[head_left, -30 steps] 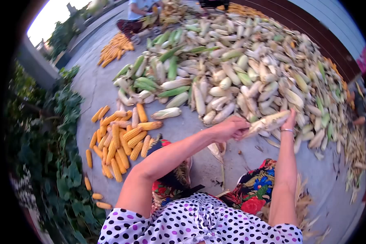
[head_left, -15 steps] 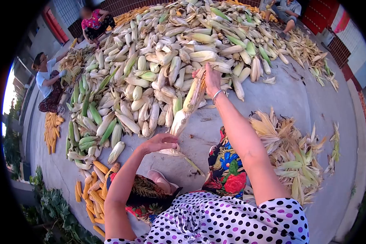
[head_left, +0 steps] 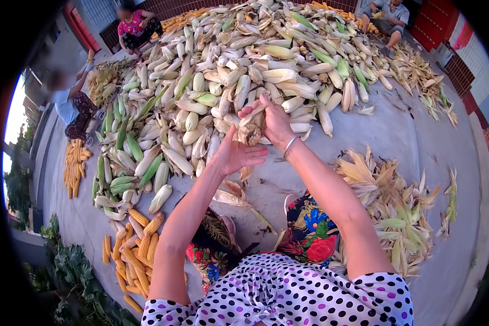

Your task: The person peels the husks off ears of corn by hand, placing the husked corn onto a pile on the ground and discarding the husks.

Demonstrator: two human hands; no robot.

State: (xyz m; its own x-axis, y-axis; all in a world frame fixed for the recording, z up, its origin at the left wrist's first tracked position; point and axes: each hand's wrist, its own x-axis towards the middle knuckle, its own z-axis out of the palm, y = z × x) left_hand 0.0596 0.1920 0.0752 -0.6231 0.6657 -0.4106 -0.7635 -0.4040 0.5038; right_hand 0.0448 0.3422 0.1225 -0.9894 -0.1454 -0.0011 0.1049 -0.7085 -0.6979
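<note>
My right hand (head_left: 273,124), with a silver bangle at the wrist, is closed around a partly husked ear of corn (head_left: 251,130). The ear's brownish end points towards me, and pale husk hangs about it. Just below and left of it is my left hand (head_left: 238,156), its fingers stretched out and apart. Whether those fingertips touch the ear I cannot tell. Beyond both hands rises a big heap of unhusked corn (head_left: 201,103). A loose piece of husk (head_left: 231,198) lies on the ground between my feet.
Husked yellow cobs (head_left: 136,255) lie at my left, and stripped husks (head_left: 396,212) are piled at my right. Three people sit around the heap: one at left (head_left: 70,103), one at back left (head_left: 133,27), one at back right (head_left: 388,19). Another cob pile (head_left: 76,165) lies farther left.
My left hand has moved up and right, close to the ear. My right hand has turned the ear, so its end faces me. The person at left has raised an arm.
</note>
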